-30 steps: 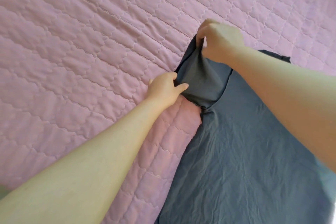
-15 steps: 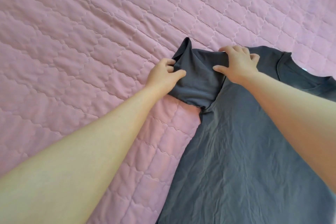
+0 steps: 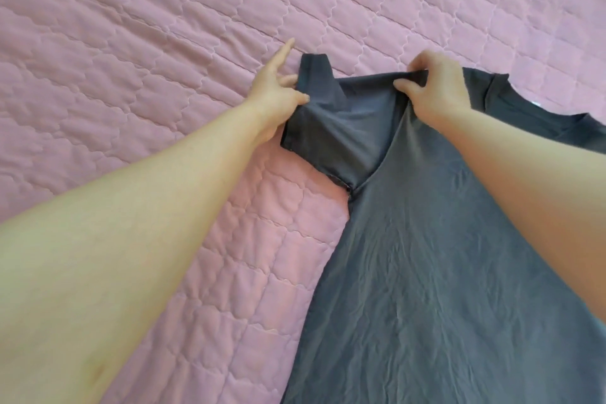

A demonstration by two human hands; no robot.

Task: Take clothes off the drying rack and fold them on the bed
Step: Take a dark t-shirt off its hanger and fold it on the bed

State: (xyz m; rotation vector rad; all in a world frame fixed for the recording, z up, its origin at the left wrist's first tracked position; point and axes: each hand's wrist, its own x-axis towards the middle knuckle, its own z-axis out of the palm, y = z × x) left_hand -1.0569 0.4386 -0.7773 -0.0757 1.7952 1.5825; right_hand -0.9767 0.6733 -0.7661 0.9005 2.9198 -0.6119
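Lying on the pink quilted bed (image 3: 131, 43), the dark grey T-shirt (image 3: 426, 272) was off the rack and spread out, its body running down toward the lower right edge of the view and creased all over. No fold had been made in it yet, as far as could be seen. The neckline (image 3: 524, 108) lay to the far right with a small white label (image 3: 537, 104) showing beside it.

The left hand (image 3: 275, 92) pinched the outer edge of the short sleeve (image 3: 337, 128) between thumb and curled fingers (image 3: 288, 80), while its index finger pointed straight out over the bed. The right hand (image 3: 436, 88) gripped a raised ridge of cloth at the shoulder, fingers (image 3: 423, 64) curled over the top and thumb below. Between the two hands the sleeve was drawn taut and lifted a little off the bed, with one corner standing up near the left hand.

By my reading, this was the laying-out or first sleeve fold of this one garment. The sleeve, the far side, which was out of view, and the body folds all seemed left to do. The drying rack was not visible, nor any folded pile, so how many clothes were done or waiting could not be told.
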